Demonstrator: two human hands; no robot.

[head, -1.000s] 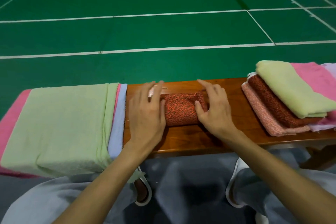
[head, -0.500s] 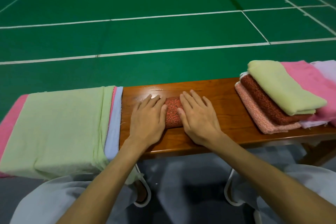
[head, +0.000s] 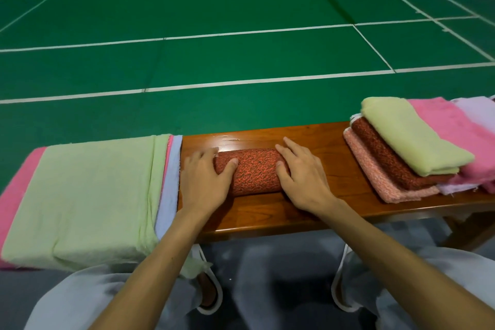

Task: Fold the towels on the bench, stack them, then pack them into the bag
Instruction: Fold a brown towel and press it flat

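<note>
A bench runs left to right in front of the person's knees, and the court floor stretches away behind it. At the bench's left end lies a wide pile of spread towels, hanging over the near edge. At the right end sits a stack of folded towels, stepped so that each lower layer pokes out leftward. It rests partly on further towels that reach the right edge of the view. Between the two piles, on bare wood and apart from both, lies a small folded towel. The left hand rests flat on its left end, the right hand on its right end.
</note>
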